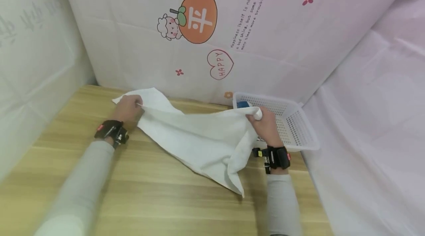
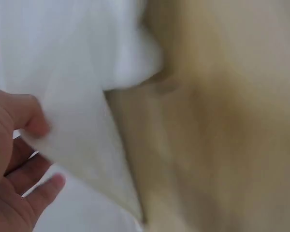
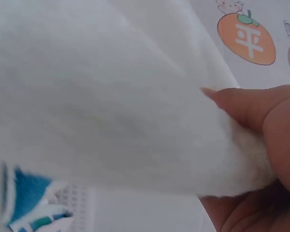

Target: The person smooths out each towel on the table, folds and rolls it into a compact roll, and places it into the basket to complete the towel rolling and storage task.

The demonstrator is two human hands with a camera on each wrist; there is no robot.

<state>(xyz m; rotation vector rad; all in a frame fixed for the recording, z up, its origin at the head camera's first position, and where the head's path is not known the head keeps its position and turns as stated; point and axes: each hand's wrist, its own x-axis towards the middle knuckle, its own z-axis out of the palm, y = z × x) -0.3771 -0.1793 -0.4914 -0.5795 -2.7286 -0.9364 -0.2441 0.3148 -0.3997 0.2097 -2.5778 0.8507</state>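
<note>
A white cloth (image 1: 199,136) is stretched between both hands over the wooden table, its lower corner hanging toward the front. My left hand (image 1: 127,108) pinches its upper edge at the left; in the left wrist view the thumb and fingers of the left hand (image 2: 19,159) grip the cloth (image 2: 87,145) near its border. At the right, my right hand (image 1: 265,123) holds the other upper corner, which folds over the fingers. The right wrist view has the thumb of the right hand (image 3: 261,121) pressing on the cloth (image 3: 111,96).
A white plastic basket (image 1: 299,129) stands at the back right, partly behind the right hand. Inside it lies a blue and white item (image 1: 243,104). Printed white sheeting (image 1: 139,55) rises behind the wooden table (image 1: 159,206) and along both sides.
</note>
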